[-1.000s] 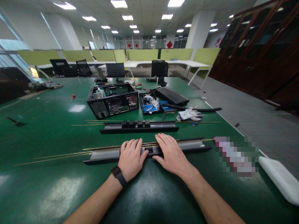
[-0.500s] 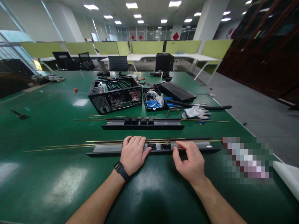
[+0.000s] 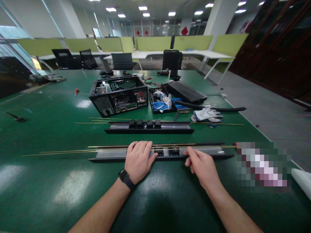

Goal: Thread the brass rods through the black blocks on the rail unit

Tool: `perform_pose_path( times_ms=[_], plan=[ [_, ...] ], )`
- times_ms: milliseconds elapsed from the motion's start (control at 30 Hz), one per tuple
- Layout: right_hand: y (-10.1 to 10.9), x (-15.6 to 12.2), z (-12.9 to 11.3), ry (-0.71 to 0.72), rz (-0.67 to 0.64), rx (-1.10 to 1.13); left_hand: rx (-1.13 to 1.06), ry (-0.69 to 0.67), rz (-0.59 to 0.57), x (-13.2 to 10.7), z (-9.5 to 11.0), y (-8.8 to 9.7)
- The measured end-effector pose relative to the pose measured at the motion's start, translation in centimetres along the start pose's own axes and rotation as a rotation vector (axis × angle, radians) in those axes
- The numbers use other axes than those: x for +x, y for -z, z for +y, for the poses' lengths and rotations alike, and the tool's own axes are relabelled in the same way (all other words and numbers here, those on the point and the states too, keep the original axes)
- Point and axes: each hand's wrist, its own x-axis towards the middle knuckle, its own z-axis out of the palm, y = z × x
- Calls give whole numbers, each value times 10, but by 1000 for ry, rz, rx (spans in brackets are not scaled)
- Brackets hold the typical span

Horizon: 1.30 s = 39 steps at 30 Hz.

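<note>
In front of me lies a long metal channel (image 3: pixel 202 150) with a pale inside and dark edges. Small black blocks (image 3: pixel 174 149) sit in it, and thin brass-coloured rods (image 3: pixel 109 150) run lengthwise over it, reaching past its left end. My left hand (image 3: pixel 139 160) lies flat across the rods and the channel, thumb spread, covering part of both. At the channel's near edge is my right hand (image 3: pixel 202 166), its index finger stretched toward the rods and the other fingers loosely bent. I see nothing held in it; whether the fingertip touches a rod is unclear.
A second channel (image 3: pixel 167 131) with several black blocks lies farther back. Behind it are an open computer case (image 3: pixel 116 97), a tray of gloves (image 3: pixel 162 103), a black panel (image 3: pixel 186 92) and white gloves (image 3: pixel 206 114). A pixelated object (image 3: pixel 263 165) lies at the right.
My right hand has turned and shifted slightly right; its thumb-and-finger curve has given way to a stretched index finger. My left hand stays on the rods. The view has tilted a little.
</note>
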Motion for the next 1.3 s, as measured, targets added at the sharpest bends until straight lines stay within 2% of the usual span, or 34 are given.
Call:
perform_pose_path(
  times_ms=[167,333,900,1300],
  plan=[
    [-4,0,-8,-163,-14,260,-4,-1,-2,0,-1,-1],
    [-3,1,-10,-204,-9,433,-6,-7,6,0,-2,-1],
    [-2,2,-11,-196,7,525,-51,-6,39,-4,-3,-3],
    [-3,3,-10,-218,34,539,-124,-27,122,-11,-5,-6]
  ],
)
